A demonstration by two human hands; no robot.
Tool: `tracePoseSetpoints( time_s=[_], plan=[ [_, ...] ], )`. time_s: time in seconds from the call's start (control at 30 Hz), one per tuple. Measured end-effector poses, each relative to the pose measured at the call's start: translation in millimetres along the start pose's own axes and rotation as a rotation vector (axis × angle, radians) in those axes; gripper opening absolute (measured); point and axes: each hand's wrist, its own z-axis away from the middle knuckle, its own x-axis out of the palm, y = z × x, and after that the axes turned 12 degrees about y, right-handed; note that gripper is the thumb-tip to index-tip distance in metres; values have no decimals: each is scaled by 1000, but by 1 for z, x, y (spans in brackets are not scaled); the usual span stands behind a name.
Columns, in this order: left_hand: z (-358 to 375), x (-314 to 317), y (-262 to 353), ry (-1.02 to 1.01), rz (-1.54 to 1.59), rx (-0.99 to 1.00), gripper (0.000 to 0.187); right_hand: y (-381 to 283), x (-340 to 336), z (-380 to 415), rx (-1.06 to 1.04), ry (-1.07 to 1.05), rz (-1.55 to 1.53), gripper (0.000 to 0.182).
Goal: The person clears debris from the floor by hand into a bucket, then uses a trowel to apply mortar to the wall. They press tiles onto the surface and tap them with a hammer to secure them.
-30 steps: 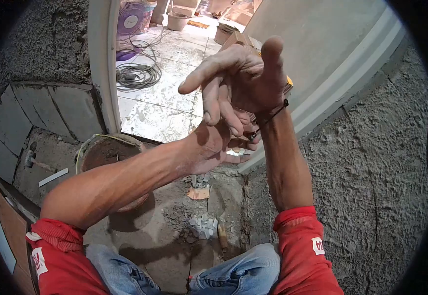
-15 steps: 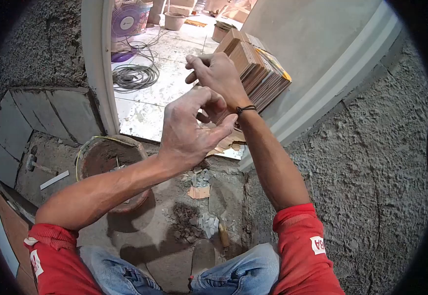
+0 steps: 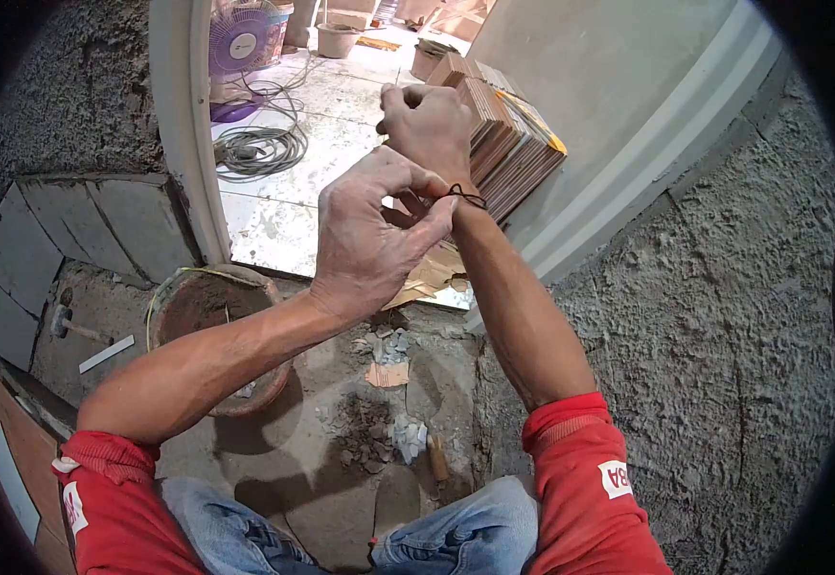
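Note:
A thin dark cord bracelet (image 3: pixel 467 196) circles my right wrist. The thumb and index finger of my left hand (image 3: pixel 365 230) are closed in a pinch on its near-left side, with pale dust on the skin. My right hand (image 3: pixel 427 134) is raised beyond it, its fingers curled into a loose fist with nothing visible in them. Below my forearms, a round tub (image 3: pixel 269 388) with mortar residue stands on the rough floor.
A stack of boxed tiles (image 3: pixel 508 134) leans at the doorway's right. Coiled cable (image 3: pixel 264 151) and a purple fan (image 3: pixel 242 45) lie beyond. A hammer (image 3: pixel 77 326), a white strip (image 3: pixel 107 354), rubble (image 3: pixel 365 431) and a wooden-handled tool (image 3: pixel 437 458) are on the floor.
My left fingers have closed onto the cord bracelet, moving slightly up. My right hand has turned and risen a little, its fingers curling in more.

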Motion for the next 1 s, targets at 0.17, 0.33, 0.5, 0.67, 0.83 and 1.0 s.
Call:
tracePoseSetpoints(
  time_s=[0.17, 0.33, 0.5, 0.67, 0.83, 1.0],
  plan=[
    [1, -2, 3, -46, -92, -17, 10, 4, 3, -1, -64, -21, 105, 38],
    [0, -4, 9, -96, 8, -200, 13, 8, -1, 2, -31, -146, 119, 37],
    [-3, -5, 11, -129, -46, -241, 12, 12, -3, -4, -73, -334, 188, 39],
    [8, -2, 3, -79, -7, -292, 14, 9, -3, -14, -103, -710, 294, 48],
    [23, 8, -8, -97, 149, -438, 11, -35, -26, -3, 116, -836, -5, 46],
    [22, 10, -14, -154, 216, -344, 12, -60, -29, 4, 56, -776, -116, 46]
  ],
)
